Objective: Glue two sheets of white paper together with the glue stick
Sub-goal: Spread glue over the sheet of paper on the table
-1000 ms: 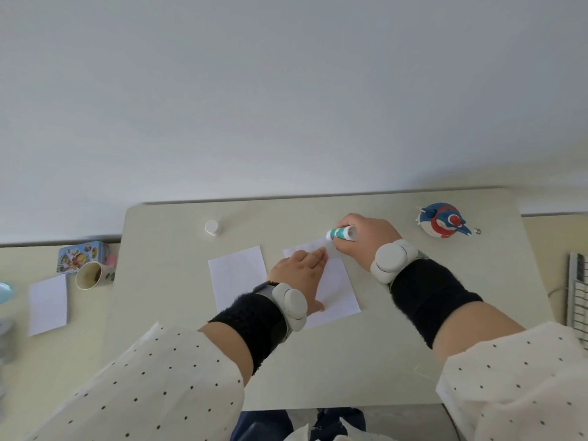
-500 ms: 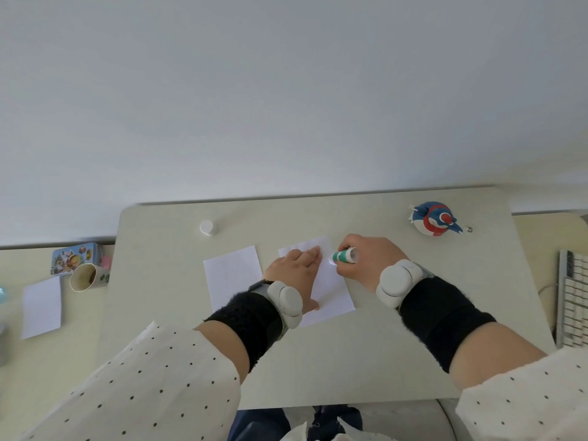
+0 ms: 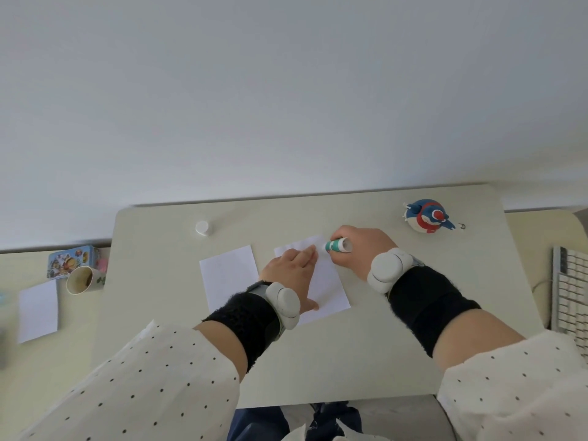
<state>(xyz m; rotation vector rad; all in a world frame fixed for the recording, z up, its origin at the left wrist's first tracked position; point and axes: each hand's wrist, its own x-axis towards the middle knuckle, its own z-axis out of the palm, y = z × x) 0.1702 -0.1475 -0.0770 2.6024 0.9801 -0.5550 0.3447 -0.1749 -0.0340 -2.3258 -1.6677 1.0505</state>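
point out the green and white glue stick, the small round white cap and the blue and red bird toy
green and white glue stick (image 3: 338, 245), head view, barrel
small round white cap (image 3: 202, 227), head view, top
blue and red bird toy (image 3: 427, 216), head view, body

3 white paper sheets: one (image 3: 229, 275) & one (image 3: 327, 291) on the desk (image 3: 381, 361), one (image 3: 38, 310) off to the left. 1 glue stick (image 3: 338, 244), 1 white cap (image 3: 201, 227), 1 cup (image 3: 81, 279), 1 tin (image 3: 71, 258), 1 bird toy (image 3: 426, 215), 1 keyboard (image 3: 569, 297). 2 hands: left (image 3: 292, 268), right (image 3: 362, 249).

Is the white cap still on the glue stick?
No, the white cap lies alone on the table, apart from the glue stick that the right hand grips.
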